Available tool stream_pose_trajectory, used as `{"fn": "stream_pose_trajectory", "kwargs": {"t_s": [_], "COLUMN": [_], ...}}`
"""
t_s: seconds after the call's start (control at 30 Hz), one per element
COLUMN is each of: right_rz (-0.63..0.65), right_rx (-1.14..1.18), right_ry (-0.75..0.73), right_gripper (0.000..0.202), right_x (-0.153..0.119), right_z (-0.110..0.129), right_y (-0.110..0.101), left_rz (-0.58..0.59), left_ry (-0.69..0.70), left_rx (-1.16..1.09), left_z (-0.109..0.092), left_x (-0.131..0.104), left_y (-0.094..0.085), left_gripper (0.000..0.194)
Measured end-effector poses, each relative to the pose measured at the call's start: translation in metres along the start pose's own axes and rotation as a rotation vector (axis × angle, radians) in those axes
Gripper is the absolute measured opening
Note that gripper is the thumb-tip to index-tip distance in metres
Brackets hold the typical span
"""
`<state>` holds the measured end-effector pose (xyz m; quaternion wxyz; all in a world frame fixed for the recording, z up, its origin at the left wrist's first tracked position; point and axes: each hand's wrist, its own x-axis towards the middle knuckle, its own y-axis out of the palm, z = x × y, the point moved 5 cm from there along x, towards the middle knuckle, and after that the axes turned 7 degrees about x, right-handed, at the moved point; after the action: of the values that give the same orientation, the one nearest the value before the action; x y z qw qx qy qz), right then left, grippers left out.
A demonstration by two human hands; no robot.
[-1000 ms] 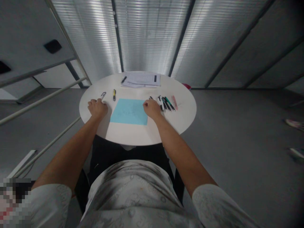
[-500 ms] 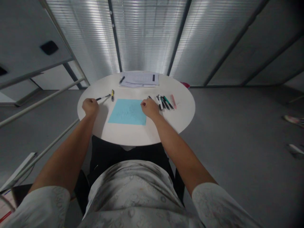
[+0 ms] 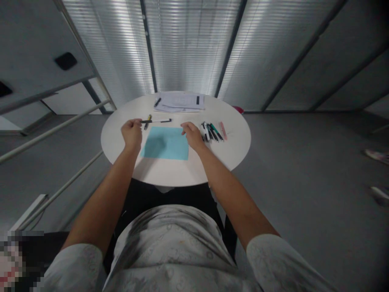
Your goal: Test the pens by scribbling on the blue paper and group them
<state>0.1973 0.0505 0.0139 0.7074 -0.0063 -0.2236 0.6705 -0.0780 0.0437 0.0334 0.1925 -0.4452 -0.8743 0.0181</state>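
My left hand [image 3: 132, 134] is closed on the black end of a black-and-white pen [image 3: 158, 121], which points right above the far edge of a sheet of light blue paper [image 3: 165, 146]. A yellow-and-black marker [image 3: 147, 122] lies just beyond that hand, partly crossed by the pen. My right hand [image 3: 193, 134] is over the upper right corner of the paper, thumb and fingers apart, with nothing visible between them. Beside it on the right lie several pens [image 3: 212, 132] in black, white and green, and a pink stick-shaped item [image 3: 223, 130].
The round white table [image 3: 114, 134] bears a stack of white papers [image 3: 179, 101] at its far side, with a black pen [image 3: 157, 102] on top. A metal rail [image 3: 60, 125] runs along the left. Blinds cover the windows behind. A person's shoe [image 3: 377, 155] shows far right.
My left hand has moved right with the pen, which now reaches over the yellow-and-black marker. My right hand's fingers have spread near the same corner of the paper.
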Motion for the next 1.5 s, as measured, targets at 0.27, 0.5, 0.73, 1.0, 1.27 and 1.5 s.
{"fn": "stream_pose_trajectory", "kwargs": {"t_s": [0.27, 0.5, 0.73, 1.0, 1.27, 1.5], "right_rz": [0.033, 0.134, 0.118, 0.161, 0.118, 0.095], "right_rx": [0.438, 0.552, 0.590, 0.649, 0.691, 0.691], "right_ry": [0.262, 0.374, 0.393, 0.417, 0.424, 0.418], "right_gripper": [0.044, 0.039, 0.048, 0.018, 0.004, 0.018], "right_x": [-0.003, -0.003, 0.000, -0.002, -0.001, -0.002], "right_z": [0.001, -0.009, -0.014, -0.011, -0.013, -0.013], "right_y": [0.005, 0.017, 0.015, 0.014, 0.012, 0.012], "left_rz": [0.255, 0.263, 0.293, 0.287, 0.303, 0.334], "left_ry": [-0.100, -0.182, -0.136, -0.175, -0.241, -0.255], "left_rx": [-0.347, -0.391, -0.296, -0.368, -0.456, -0.514], "left_z": [0.008, 0.023, 0.025, 0.025, 0.023, 0.020], "left_x": [-0.040, -0.041, -0.041, -0.042, -0.045, -0.046], "left_y": [0.046, 0.041, 0.045, 0.045, 0.045, 0.044], "left_gripper": [0.013, 0.013, 0.017, 0.014, 0.006, 0.004]}}
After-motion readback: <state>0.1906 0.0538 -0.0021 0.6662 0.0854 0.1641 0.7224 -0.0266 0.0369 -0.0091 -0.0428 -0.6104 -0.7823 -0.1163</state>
